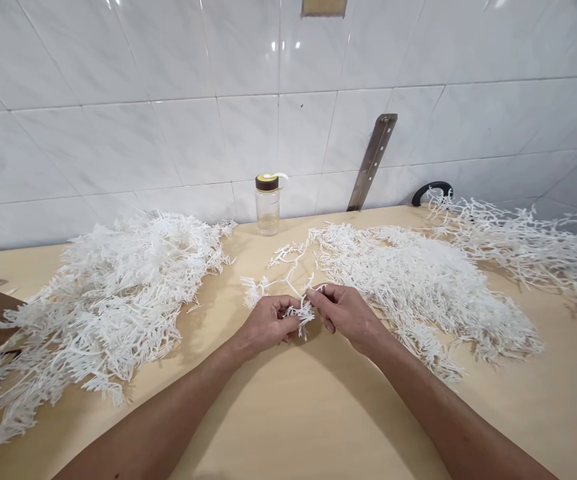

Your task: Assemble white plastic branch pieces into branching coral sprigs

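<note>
Over the middle of the table (288, 413), my left hand (270, 321) pinches a small white tufted sprig (302, 319), which looks like plastic. My right hand (341, 312) is closed with thumb and finger on a thin white branched stem (296, 285), right beside the sprig. This stem forks away from me, and more tufts (254, 291) hang at its ends. The exact spot where the sprig meets the stem is partly hidden by my fingers. Both hands are close together, just above the tabletop.
A large heap of white tufted sprigs (133, 287) lies left, another heap (418, 287) right. Bare white branches (523, 240) spread at the far right. Along the tiled wall stand a clear bottle (267, 207), a leaning metal strip (373, 160) and a black curved object (431, 190).
</note>
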The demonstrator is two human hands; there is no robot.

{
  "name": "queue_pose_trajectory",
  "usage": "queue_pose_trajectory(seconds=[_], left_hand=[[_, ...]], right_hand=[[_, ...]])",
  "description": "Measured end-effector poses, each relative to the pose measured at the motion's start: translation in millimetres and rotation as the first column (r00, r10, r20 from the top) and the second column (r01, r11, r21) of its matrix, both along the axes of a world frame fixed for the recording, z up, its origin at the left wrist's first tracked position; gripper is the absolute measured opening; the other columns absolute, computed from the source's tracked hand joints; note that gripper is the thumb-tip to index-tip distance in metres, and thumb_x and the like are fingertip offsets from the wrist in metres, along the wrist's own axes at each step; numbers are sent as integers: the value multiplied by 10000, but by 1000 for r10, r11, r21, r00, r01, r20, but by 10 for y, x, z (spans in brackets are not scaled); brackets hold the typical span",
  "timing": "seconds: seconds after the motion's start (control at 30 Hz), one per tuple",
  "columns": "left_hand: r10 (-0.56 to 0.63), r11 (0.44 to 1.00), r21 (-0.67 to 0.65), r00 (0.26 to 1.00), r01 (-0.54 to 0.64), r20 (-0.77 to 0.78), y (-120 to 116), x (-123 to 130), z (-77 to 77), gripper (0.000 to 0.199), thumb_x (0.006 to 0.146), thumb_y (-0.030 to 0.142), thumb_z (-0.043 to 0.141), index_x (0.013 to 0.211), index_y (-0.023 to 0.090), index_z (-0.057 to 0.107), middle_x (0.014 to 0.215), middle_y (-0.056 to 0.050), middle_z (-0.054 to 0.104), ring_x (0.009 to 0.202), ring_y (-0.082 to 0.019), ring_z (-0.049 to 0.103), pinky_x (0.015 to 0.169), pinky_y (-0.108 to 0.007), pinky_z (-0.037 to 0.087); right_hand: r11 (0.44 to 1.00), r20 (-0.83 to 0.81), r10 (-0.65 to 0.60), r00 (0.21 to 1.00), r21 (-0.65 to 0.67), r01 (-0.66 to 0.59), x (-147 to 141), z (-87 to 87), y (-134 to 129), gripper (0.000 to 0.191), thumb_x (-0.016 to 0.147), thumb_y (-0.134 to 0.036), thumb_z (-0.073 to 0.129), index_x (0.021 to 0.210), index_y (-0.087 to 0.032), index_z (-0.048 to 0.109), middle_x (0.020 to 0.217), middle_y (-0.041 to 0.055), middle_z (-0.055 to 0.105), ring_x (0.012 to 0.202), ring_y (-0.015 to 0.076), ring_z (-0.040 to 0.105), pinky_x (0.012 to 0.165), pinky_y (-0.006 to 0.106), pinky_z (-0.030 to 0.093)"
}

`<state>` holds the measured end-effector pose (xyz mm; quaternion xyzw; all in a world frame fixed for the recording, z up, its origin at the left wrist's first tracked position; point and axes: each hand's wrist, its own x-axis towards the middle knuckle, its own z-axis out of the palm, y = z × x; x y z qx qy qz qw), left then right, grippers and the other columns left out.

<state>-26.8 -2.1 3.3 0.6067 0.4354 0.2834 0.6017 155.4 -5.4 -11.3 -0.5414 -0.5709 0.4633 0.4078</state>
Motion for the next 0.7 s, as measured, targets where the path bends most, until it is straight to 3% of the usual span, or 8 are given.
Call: queue_pose_trajectory(seconds=[0.17, 0.33, 0.5, 0.6, 0.7], left_hand=[[8, 1000, -7, 1000, -8, -13, 19, -12, 0, 250, 701, 241, 643, 928, 146, 684, 520, 38, 575, 416, -83, 487, 424, -188, 378], [31, 998, 63, 999, -29, -39, 6, 15, -25, 109, 719, 245, 627, 786, 160, 641, 526, 42, 576, 401, -72, 452, 423, -192, 349], [35, 989, 144, 998, -26, -61, -10, 22, -33, 68, 703, 221, 616, 674, 160, 623, 526, 35, 559, 463, -78, 472, 453, -187, 342], [-2, 996, 86, 999, 5, -34, -4, -2, -5, 80, 695, 219, 601, 714, 159, 650, 498, 35, 545, 432, -78, 457, 431, -188, 330], [-14, 998, -53, 1000, 15, 22, 17, -26, 22, 219, 663, 215, 587, 843, 149, 693, 502, 24, 569, 385, -80, 440, 385, -191, 309]], right_hand=[[1000, -13, -15, 1000, 15, 15, 10, -25, 12, 433, 879, -596, 541, 708, -199, 568, 489, -54, 452, 403, 101, 437, 396, 231, 391], [999, -46, -36, 998, 15, 36, 5, -18, 19, 425, 873, -602, 551, 745, -199, 591, 486, -59, 454, 390, 93, 409, 382, 225, 370], [1000, -85, 2, 996, 15, 0, 3, -10, 16, 380, 832, -569, 624, 753, -198, 595, 631, -43, 504, 461, 83, 415, 386, 214, 382], [998, -63, 54, 997, 16, -53, 6, -5, -1, 351, 841, -534, 625, 739, -199, 591, 603, -56, 449, 468, 83, 409, 396, 210, 375], [997, -25, 81, 996, 20, -80, 11, 7, -14, 353, 864, -524, 599, 737, -194, 599, 587, -59, 443, 450, 77, 404, 403, 214, 355]])
